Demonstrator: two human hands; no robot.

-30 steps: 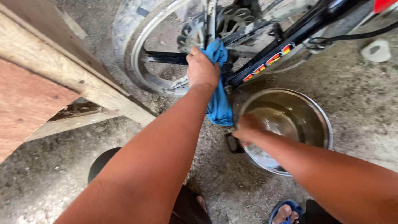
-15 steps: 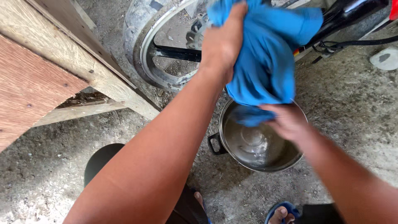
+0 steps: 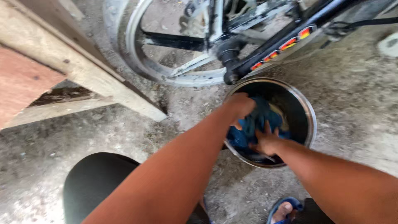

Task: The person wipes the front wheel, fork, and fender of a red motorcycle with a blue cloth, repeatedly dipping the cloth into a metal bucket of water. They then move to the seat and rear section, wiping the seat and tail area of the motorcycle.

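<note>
Left hand [image 3: 240,105] and right hand [image 3: 265,143] both clutch the soaked blue cloth [image 3: 253,124] inside the round steel pot [image 3: 311,120]; leaning on the rim could tip it; water would spill across the concrete floor [image 3: 352,91].

The metal pot [image 3: 309,120] is open at the top, but both grips and the blue cloth [image 3: 257,122] fill most of its left half; only the right part of its mouth is free. Just behind its rim the black bike frame [image 3: 282,45] and wheel [image 3: 137,62] block the far side. The wooden beam [image 3: 83,70] closes the left. Bare concrete floor [image 3: 356,108] lies open to the right.
</note>
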